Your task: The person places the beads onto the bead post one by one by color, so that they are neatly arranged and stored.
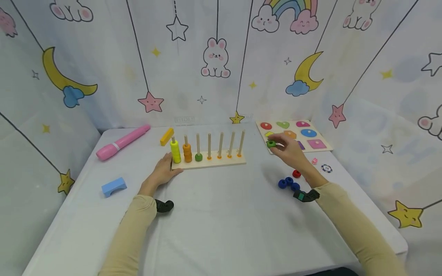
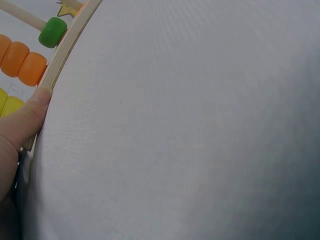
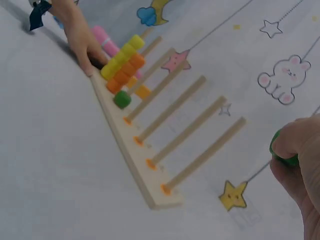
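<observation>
On the white table (image 1: 214, 218), nearest at left, lies a blue arched block (image 1: 114, 186). At right, a cluster of blue beads (image 1: 289, 181) sits near the right wrist, with a red bead (image 1: 296, 173) just beyond. At middle depth stands a wooden peg board (image 1: 222, 161) with a row of seven upright pegs: yellow beads (image 1: 175, 152) are stacked on the leftmost, orange beads (image 1: 187, 153) on the second, a single green bead (image 1: 198, 157) on the third. The left hand (image 1: 161, 171) grips the board's left end, thumb against its near edge. The right hand (image 1: 291, 152), well right of the pegs, is closed in a pinch on a second green bead (image 1: 271, 143); it appears before the left part of a shape puzzle (image 1: 292, 127), contact there being impossible to tell. Farther off, at left, lie a pink club-shaped toy (image 1: 124, 142) and, beside the board's far left corner, a yellow block (image 1: 167, 137). A printed cloth (image 1: 186, 73) forms the backdrop.
</observation>
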Tool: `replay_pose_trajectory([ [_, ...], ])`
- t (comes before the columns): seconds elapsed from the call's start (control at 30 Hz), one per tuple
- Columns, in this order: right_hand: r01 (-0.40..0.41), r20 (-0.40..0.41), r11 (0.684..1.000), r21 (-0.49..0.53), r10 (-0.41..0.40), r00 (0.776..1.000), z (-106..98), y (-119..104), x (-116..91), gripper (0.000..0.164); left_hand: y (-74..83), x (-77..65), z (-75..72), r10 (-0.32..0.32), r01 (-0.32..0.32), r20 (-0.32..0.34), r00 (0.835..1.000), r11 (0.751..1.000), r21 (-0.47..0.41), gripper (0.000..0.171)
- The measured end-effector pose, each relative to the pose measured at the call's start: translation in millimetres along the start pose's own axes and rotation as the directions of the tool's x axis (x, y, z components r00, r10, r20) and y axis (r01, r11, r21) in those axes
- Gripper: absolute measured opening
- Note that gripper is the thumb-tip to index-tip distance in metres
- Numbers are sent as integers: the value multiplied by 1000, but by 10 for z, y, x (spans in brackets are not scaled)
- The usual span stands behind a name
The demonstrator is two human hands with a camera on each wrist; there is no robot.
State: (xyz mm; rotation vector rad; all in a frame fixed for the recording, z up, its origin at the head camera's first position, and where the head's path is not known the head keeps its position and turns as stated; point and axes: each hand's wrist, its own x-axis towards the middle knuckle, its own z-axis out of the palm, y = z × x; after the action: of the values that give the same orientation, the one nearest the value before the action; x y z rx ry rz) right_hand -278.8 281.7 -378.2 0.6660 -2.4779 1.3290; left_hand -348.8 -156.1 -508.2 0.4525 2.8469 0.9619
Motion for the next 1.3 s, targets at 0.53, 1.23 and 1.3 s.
replay_pose_trajectory([
  [0.53, 105, 42, 976, 190, -115, 993, 858, -339, 973, 30, -22, -25, -4, 1, -1, -10, 1000, 1000, 2, 82],
  [1.23, 55, 160, 998, -2, -54, 986, 1763, -400, 1456, 32, -2, 3, -11, -6, 6, 1, 1000, 1000, 14, 84],
  [1.3, 48, 170, 999, -14, -45, 984, 1774, -390, 1462, 33, -11, 6, -19, -7, 7, 1, 1000, 1000, 17, 84],
])
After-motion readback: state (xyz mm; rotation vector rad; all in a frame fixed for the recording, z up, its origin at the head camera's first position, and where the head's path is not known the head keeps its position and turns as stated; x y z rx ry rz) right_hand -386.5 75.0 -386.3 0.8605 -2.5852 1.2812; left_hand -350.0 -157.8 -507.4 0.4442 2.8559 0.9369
